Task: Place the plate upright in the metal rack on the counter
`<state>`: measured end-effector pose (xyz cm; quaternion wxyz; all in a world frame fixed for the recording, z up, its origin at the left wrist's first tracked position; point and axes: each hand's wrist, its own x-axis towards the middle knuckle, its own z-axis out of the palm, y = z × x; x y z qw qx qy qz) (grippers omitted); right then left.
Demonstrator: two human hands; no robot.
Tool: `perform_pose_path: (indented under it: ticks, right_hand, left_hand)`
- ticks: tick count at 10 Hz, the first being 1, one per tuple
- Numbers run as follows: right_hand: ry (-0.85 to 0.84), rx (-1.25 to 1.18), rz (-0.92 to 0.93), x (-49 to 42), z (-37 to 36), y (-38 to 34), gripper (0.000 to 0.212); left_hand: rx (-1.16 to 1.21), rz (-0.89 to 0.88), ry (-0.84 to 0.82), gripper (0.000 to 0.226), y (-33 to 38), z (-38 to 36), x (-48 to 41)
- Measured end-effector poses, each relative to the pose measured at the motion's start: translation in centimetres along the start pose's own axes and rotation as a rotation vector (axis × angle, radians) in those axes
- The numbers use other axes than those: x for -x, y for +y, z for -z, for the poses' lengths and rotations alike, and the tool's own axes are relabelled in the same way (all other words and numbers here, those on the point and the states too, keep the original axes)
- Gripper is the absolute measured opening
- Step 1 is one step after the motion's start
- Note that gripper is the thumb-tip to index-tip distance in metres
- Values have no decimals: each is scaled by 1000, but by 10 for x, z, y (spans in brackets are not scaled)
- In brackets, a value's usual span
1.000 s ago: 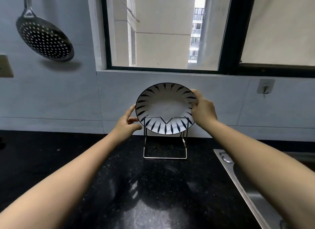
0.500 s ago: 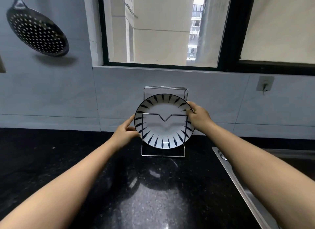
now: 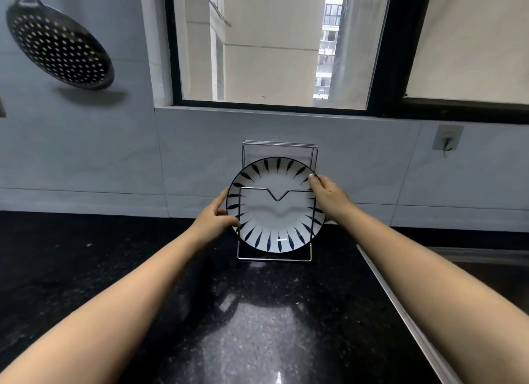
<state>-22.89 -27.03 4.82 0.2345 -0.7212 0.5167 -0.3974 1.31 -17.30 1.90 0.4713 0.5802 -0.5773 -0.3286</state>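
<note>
Left hand (image 3: 213,220) and right hand (image 3: 329,196) pinching opposite edges of round white plate with dark blue leaf stripes (image 3: 276,212). Standing upright inside thin silver wire rack (image 3: 274,258) on shiny black counter (image 3: 257,326). Might roll or tip if let go too fast.

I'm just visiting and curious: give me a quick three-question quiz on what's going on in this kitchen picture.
1. True or false: the plate stands upright behind the front wire of the metal rack.
2. Which hand grips the plate's upper edge: A) left hand B) right hand?
3. Fill in: the utensil hanging on the wall at upper left is a ____.

Key: 1 true; 2 B; 3 skimmer.
</note>
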Motion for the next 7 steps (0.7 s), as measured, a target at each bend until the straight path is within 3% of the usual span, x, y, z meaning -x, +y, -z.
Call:
perform_pose_path:
  ticks: [2,4,6,7]
  right_hand:
    - [-48,-45,-53,5,2,-2,53]
    - [-25,-171,-20,15,5,-5,53]
    - [-27,-150,10,29,15,-8,50]
    - [60,-122,54,39,21,-14,44]
  left_hand:
    - [-36,13,-26,79,2,1,0]
    - [-28,39,-57,82,1,6,3]
    - [-15,45,-53,83,1,10,11]
    - [-21,-3,4,79,3,6,23]
